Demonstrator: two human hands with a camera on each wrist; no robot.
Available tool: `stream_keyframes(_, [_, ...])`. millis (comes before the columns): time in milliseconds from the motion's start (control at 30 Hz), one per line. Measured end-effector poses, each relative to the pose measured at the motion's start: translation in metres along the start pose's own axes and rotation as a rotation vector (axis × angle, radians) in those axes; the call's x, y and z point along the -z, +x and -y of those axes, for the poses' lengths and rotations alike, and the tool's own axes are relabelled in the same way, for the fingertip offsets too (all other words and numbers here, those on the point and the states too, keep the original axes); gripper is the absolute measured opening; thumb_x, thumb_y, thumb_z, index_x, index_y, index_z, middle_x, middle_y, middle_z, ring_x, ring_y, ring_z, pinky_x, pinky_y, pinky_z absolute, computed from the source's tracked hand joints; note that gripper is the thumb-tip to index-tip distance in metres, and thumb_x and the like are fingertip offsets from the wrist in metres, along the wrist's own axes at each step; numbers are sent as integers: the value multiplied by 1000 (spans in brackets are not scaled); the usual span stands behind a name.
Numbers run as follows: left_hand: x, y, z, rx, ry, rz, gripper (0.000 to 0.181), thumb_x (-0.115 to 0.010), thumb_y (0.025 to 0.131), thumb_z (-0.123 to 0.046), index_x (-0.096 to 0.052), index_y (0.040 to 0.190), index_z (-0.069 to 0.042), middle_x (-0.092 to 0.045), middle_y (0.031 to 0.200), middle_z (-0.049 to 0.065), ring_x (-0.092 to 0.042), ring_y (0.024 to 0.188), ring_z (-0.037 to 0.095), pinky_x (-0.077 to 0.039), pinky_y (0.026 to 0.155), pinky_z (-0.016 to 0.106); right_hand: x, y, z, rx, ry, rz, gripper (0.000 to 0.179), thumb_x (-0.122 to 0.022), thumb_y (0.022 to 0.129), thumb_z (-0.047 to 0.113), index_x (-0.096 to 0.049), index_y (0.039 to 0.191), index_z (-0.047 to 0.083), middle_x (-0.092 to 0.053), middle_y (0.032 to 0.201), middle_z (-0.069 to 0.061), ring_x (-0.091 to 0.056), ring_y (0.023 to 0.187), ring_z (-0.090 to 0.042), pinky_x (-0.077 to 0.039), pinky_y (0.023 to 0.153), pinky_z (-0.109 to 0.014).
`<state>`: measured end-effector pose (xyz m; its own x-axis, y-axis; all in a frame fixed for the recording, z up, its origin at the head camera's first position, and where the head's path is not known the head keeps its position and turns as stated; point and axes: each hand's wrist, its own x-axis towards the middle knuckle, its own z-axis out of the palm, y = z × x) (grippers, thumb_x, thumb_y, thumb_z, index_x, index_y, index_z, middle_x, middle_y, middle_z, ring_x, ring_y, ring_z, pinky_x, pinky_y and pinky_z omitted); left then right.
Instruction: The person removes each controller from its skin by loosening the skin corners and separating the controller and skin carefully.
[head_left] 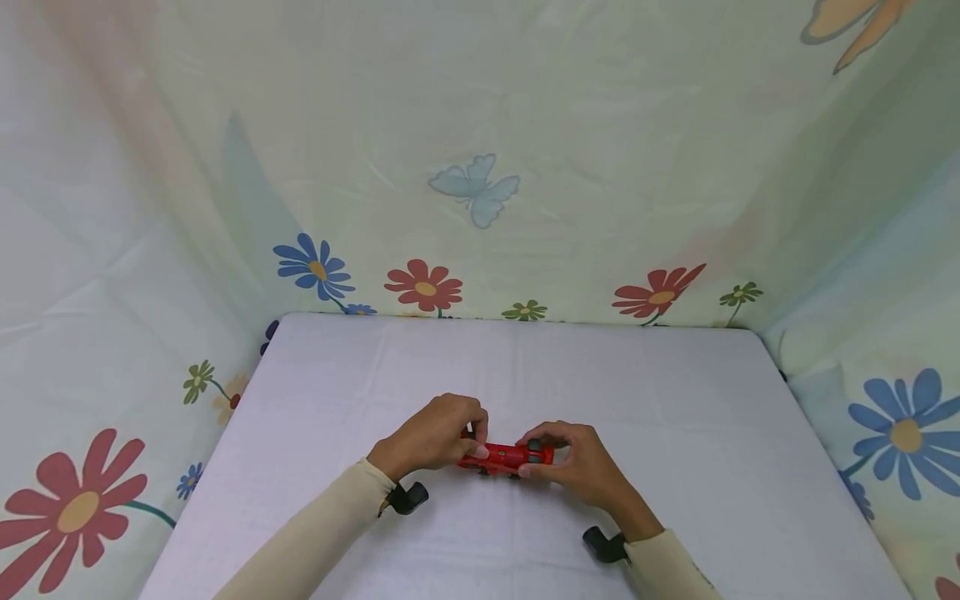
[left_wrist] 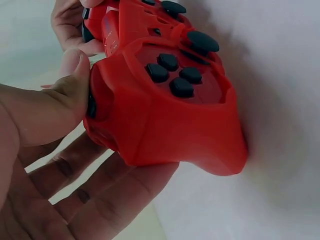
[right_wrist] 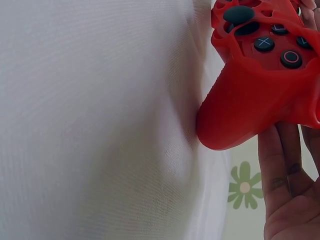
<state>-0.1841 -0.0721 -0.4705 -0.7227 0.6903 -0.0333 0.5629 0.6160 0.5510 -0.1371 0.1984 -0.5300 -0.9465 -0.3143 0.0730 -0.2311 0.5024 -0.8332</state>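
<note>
Held just above the white cloth-covered desk, the red plastic game controller with black buttons looks light, rigid and smooth, best taken by its 2 handles, where left hand and right hand curl round it.

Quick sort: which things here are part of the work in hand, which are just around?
In hand:
- red game controller, on its handle tips against the table
- left hand, gripping one end
- right hand, gripping the other end

Just around:
- white table cover
- flowered cloth backdrop
</note>
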Motion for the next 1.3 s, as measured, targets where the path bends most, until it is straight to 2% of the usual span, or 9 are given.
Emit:
stream_keyframes(167, [0,-2,1,-7,22,-4,24,-86,91,-28,-65,80,-26,-59,85,-13,-53,80,6,-46,75,23,0,0,-1,-4,5,-2,35,-94,79,44,-78,109,35,-76,106,16,-68,96,-8,-56,90,-35])
stream_keyframes(433, [-8,-12,19,-42,-102,-75,22,-83,93,-17,-67,81,-25,-57,97,-10,-62,94,22,-48,79,23,1,1,-5,-13,14,-8,34,-94,79,44,-78,108,36,-76,104,15,-68,93,-9,-56,87,-32])
stream_keyframes(567, [-13,-20,31,-56,-149,-127,25,-83,92,-10,-66,81,-25,-58,94,-12,-63,93,13,-55,82,30,1,1,-5,-22,22,-4,34,-94,79,43,-78,109,36,-77,104,15,-69,94,-10,-56,88,-34])
stream_keyframes(667, [-16,-25,39,-59,-167,-169,24,-85,91,-11,-65,83,-24,-61,91,-13,-63,91,4,-59,85,37,1,3,-6,-20,22,-4,34,-93,80,42,-78,110,36,-77,106,15,-69,96,-11,-57,89,-35])
stream_keyframes(733, [-17,-28,43,-62,-179,-179,23,-85,90,-13,-65,85,-23,-62,91,-12,-63,91,3,-60,87,40,0,4,-6,-22,23,-4,33,-93,80,41,-78,110,37,-76,106,14,-69,96,-11,-56,89,-36])
stream_keyframes(967, [-24,-27,54,-42,-244,-182,20,-81,93,-12,-64,90,-22,-63,92,-10,-63,92,6,-60,84,36,2,6,-5,-52,47,10,33,-92,82,41,-78,111,35,-77,107,12,-70,98,-15,-55,91,-38])
stream_keyframes(1100, [-28,-26,55,-15,-307,-214,19,-80,95,-15,-62,95,-24,-64,101,-9,-65,102,9,-59,82,28,1,12,-7,-67,49,1,30,-90,85,39,-78,112,33,-77,109,11,-71,99,-15,-56,91,-35])
stream_keyframes(1233, [-32,-25,55,21,-414,-238,18,-78,98,-24,-64,108,-26,-68,114,-9,-67,113,14,-59,87,30,2,14,-7,-93,72,-14,32,-89,87,36,-78,116,28,-77,115,8,-70,101,-17,-56,91,-32])
stream_keyframes(1300, [-33,-26,55,45,-465,-240,25,-79,98,-29,-64,118,-28,-69,122,-10,-67,117,15,-59,89,32,2,15,-7,-103,90,-21,36,-89,87,35,-78,120,24,-77,117,7,-70,102,-18,-56,89,-31])
